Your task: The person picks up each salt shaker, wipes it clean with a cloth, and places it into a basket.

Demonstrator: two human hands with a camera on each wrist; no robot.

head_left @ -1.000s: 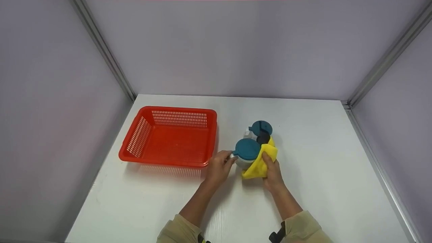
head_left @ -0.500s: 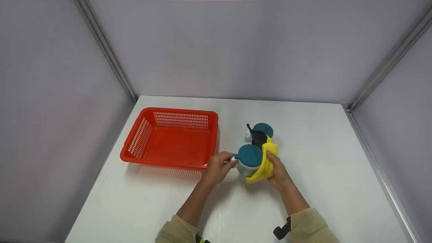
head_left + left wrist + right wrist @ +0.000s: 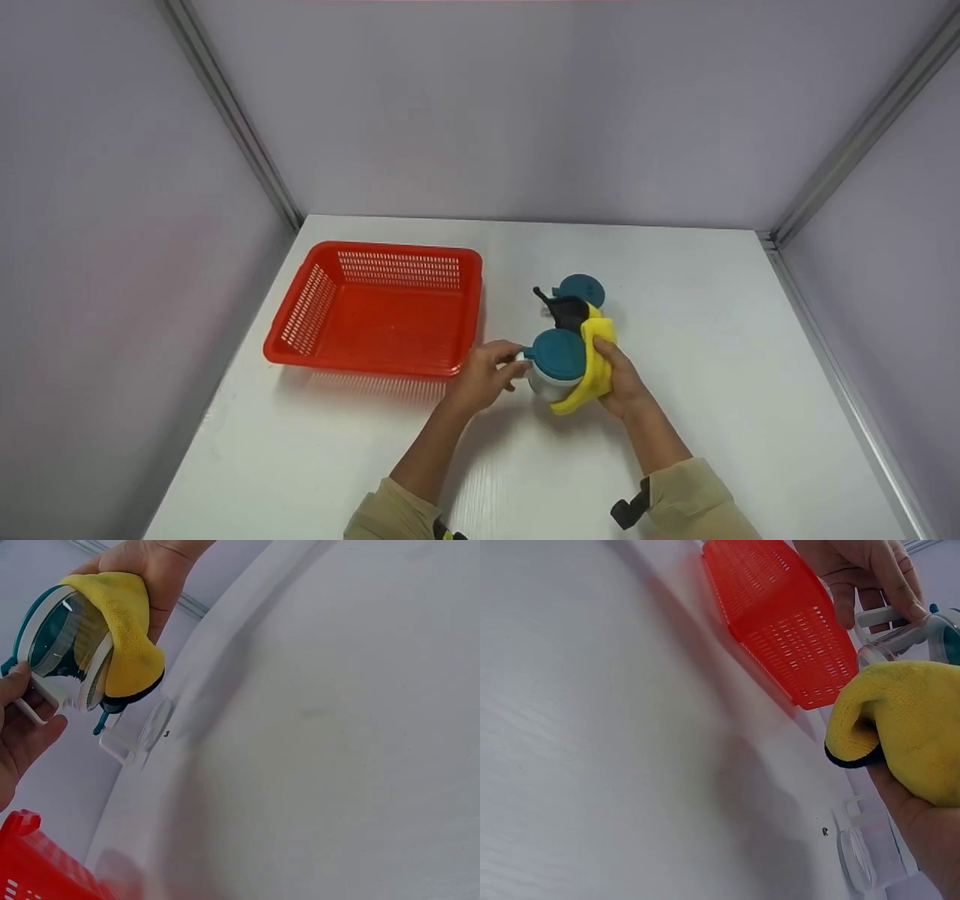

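A clear jar (image 3: 551, 388) with a teal lid (image 3: 560, 354) and a white side handle (image 3: 876, 617) is held up off the table. My left hand (image 3: 482, 376) pinches the handle between thumb and fingers. Around the jar's right side, my right hand (image 3: 621, 382) grips a folded yellow cloth (image 3: 129, 622) and presses it to the wall. A dark patch (image 3: 568, 311) with a thin tail sticks out at the cloth's far end. Behind, a second jar with a teal lid (image 3: 583, 288) stands on the table, partly hidden; its white handle (image 3: 116, 746) shows in the left wrist view.
A red plastic basket (image 3: 471, 307) with slotted sides stands left of the jars, close to my left hand. The white table (image 3: 712, 360) is bounded by pale panels (image 3: 525, 112) at the back and sides.
The held jar has come a little nearer to me and slightly right, both hands keeping their hold. The cloth has shifted along with it, and its dark tail now points left.
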